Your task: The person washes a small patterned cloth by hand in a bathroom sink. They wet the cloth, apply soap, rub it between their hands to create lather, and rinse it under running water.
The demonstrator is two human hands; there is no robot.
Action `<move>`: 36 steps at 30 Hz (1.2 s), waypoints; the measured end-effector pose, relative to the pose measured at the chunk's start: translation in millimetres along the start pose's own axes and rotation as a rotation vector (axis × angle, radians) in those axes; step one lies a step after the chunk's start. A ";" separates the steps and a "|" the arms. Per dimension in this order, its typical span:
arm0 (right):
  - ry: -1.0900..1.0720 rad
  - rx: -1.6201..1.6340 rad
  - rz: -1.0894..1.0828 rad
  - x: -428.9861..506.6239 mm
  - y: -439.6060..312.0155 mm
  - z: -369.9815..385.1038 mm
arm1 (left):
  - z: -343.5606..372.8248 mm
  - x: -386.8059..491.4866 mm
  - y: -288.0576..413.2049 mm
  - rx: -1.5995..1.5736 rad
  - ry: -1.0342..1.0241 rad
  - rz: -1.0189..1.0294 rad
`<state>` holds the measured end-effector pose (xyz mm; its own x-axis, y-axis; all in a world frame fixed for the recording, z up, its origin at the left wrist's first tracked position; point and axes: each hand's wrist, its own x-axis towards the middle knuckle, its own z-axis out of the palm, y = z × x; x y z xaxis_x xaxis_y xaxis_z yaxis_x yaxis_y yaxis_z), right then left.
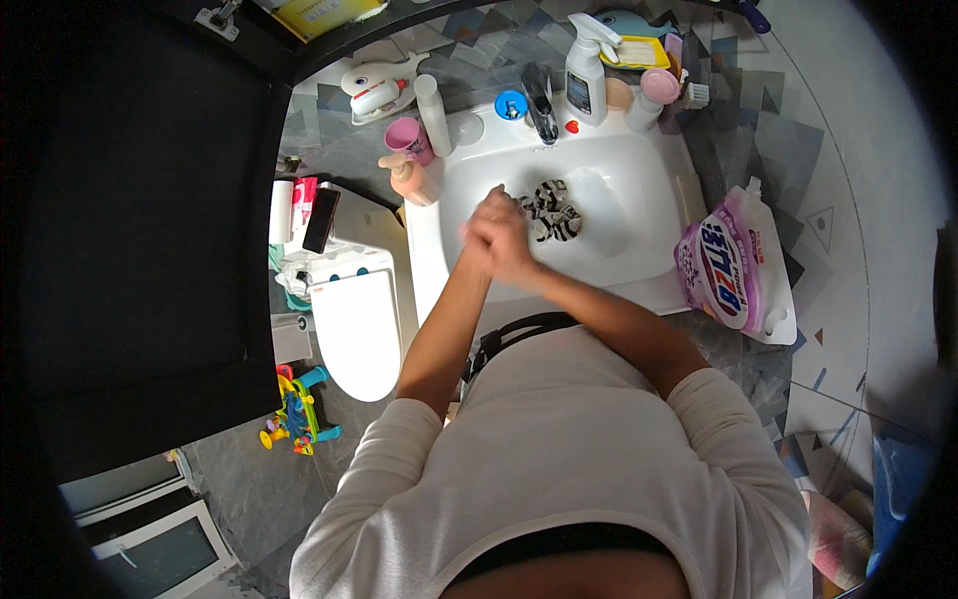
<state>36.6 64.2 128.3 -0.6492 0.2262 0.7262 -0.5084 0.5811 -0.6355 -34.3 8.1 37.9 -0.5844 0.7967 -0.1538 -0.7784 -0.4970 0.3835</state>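
Both of my hands are together over the left part of a white washbasin [636, 262]. My left hand [485, 224] and my right hand [509, 243] overlap and blur, so their fingers are hard to make out, and whether anything lies between them is hidden. Just right of my fingers, a wet-looking black-and-white patterned cloth [557, 213] lies crumpled in the bowl. Behind it, at the basin's back edge, stands a dark faucet [540, 105].
A peach pump bottle [412, 180], a pink cup [409, 140] and a tall white bottle [432, 116] stand at the basin's left rim. A white spray bottle [586, 82] is behind. A purple detergent pouch [730, 262] lies at right. A toilet [358, 329] is at left.
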 end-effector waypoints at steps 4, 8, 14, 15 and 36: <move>-0.050 -0.071 -0.100 -3.9 19.1 -6.5 | 10.3 -6.6 -10.4 0.232 -0.028 0.101; 0.028 -0.053 0.370 1.7 66.1 -12.3 | 30.1 -8.5 1.6 0.238 0.318 -0.049; -0.130 -0.012 -0.159 -0.8 8.6 -4.5 | -22.2 1.3 -2.4 0.007 -0.197 0.030; -0.157 -0.037 -0.144 -10.5 21.2 -2.0 | -18.5 7.1 -2.5 -0.124 -0.278 -0.069; -0.079 -0.084 -0.086 9.9 32.8 -15.2 | -10.4 -4.3 -18.4 -0.292 0.103 0.216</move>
<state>22.1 97.4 118.7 -0.6493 0.1120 0.7522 -0.5172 0.6601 -0.5447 -19.9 10.3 22.0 -0.7507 0.6316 -0.1938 -0.6585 -0.7388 0.1433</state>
